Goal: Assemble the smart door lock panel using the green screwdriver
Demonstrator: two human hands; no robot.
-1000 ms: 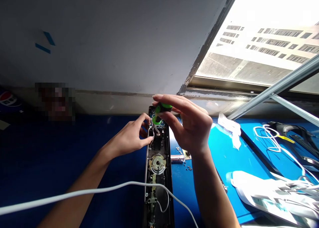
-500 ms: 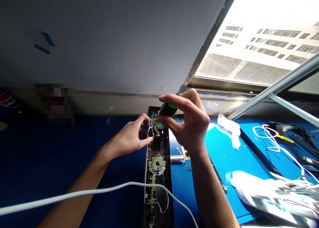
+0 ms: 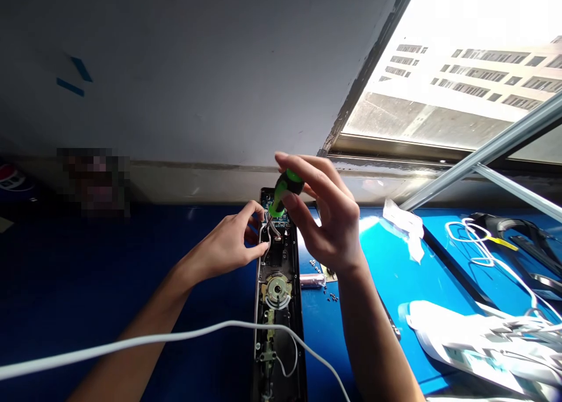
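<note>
A long, narrow black device housing lies with its inner side up, showing a circuit board, white wires and a round metal part. My left hand grips its upper left edge with curled fingers; the thumb tip rests by the wires, and some fingertips are hidden. In my right hand is a green and black screwdriver, held between thumb and fingers. The screwdriver tilts, its shaft pointing down into the housing near the wires. Where its tip meets the housing I cannot make out.
A white cable crosses over the housing's lower part. Small screws and a pink, wrapped cylinder lie right of it on the blue table. Farther right are a plastic bag, white cables and white items.
My right hand has shifted slightly left, and the screwdriver has swung more upright in its fingers. My left hand and the housing stay in place.
</note>
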